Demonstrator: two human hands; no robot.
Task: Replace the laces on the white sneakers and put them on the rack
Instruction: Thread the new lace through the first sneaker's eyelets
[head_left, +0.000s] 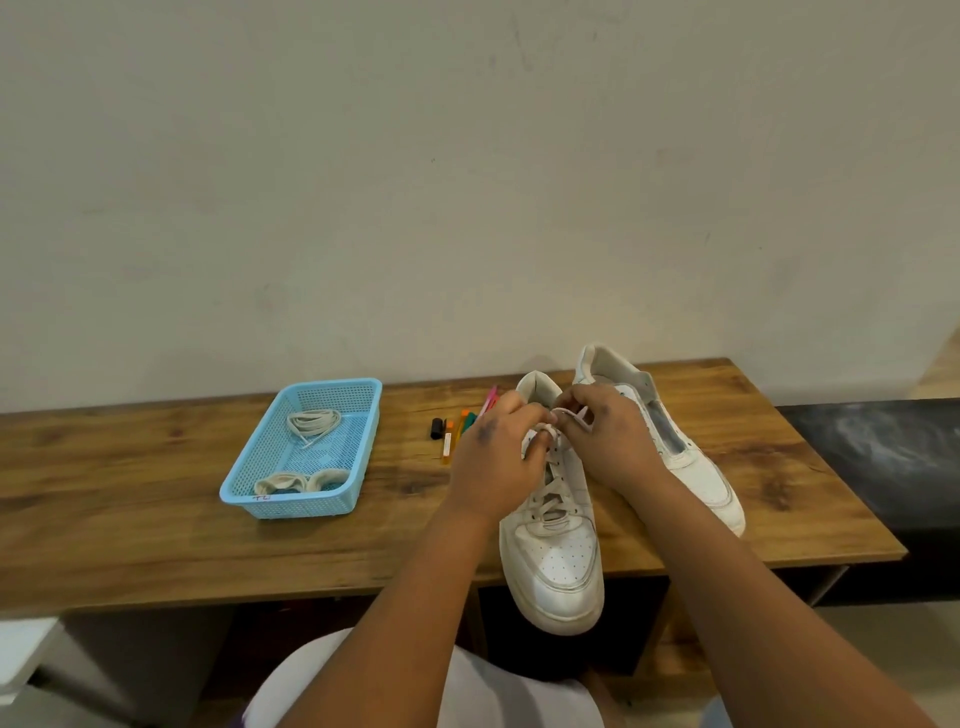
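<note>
soft, even indoor light, faint shadows, no glare; wide-angle bending at the edges, slight overall softness.

One white sneaker (553, 561) stands upright on the wooden bench (156, 509), toe over the near edge, its white lace (553, 499) crossed through the lower eyelets, while the second white sneaker (675, 441), unlaced, sits just beside it to the right.
</note>
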